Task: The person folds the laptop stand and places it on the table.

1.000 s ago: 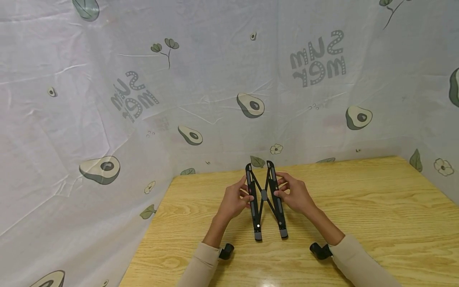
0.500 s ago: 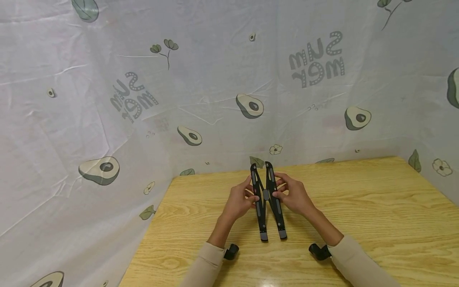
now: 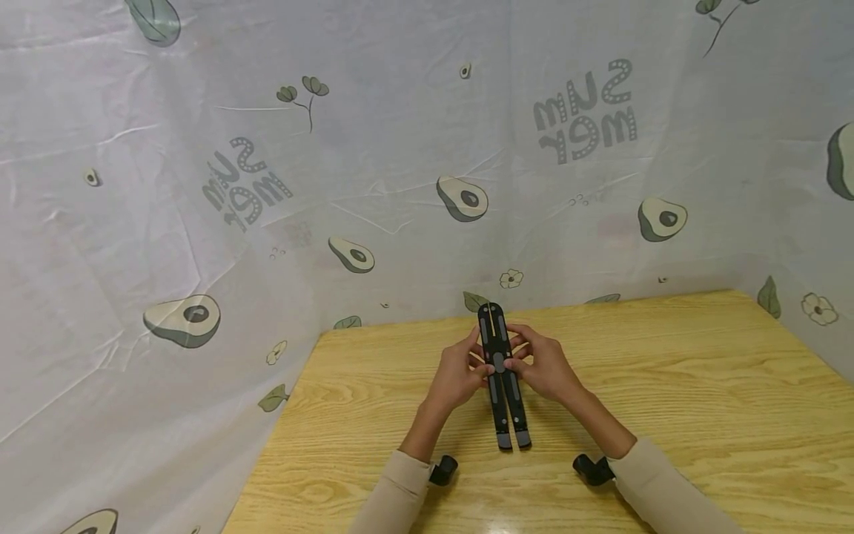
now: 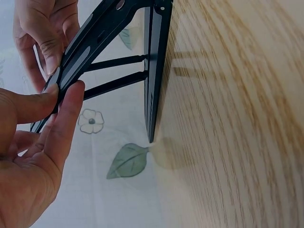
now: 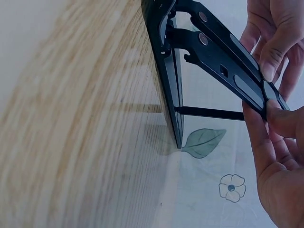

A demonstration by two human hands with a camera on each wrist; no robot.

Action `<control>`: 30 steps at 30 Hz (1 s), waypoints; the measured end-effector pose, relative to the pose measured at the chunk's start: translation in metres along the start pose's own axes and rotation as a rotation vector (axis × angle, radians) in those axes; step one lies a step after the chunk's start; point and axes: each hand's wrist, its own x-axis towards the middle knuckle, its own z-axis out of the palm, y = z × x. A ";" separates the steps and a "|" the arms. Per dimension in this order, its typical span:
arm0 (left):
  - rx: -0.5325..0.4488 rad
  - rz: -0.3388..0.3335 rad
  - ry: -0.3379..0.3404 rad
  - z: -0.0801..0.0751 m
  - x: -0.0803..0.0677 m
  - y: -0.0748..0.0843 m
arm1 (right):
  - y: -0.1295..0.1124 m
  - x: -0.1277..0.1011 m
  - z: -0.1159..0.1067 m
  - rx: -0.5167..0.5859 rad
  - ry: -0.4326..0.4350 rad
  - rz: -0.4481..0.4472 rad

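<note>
Black metal-looking stand (image 3: 499, 343) sits on the light wood table (image 3: 654, 378), out in front of the person and near the far edge, and both hands are on it. Left hand (image 3: 459, 374) has the left bar pinched about halfway along, thumb on top and bent fingers tucked underneath, so barely any gap there. Right hand (image 3: 545, 366) does pretty much the same on the right bar, thumb pressed near the grey oval hub and fingers curled behind. The two long bars lie side by side, almost parallel, with just a thin slit between them, and they've got grey pads along the top. From the wrist views you can see the top bars slant up off lower ones lying on the wood, with thin struts (image 4: 116, 85) between. Beige sleeves (image 3: 396, 486) on both arms, a black gadget (image 3: 592, 469) at each wrist, and an avocado-print sheet (image 3: 400, 141) hangs behind the lot.
</note>
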 end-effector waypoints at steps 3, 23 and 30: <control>0.006 0.002 0.004 0.000 -0.001 0.001 | 0.000 0.000 0.001 0.002 -0.001 0.007; -0.018 -0.020 0.009 0.001 0.000 0.002 | -0.001 -0.002 0.002 -0.010 -0.004 -0.003; -0.043 -0.029 0.011 0.000 -0.001 0.002 | -0.002 -0.002 0.002 -0.003 -0.014 0.005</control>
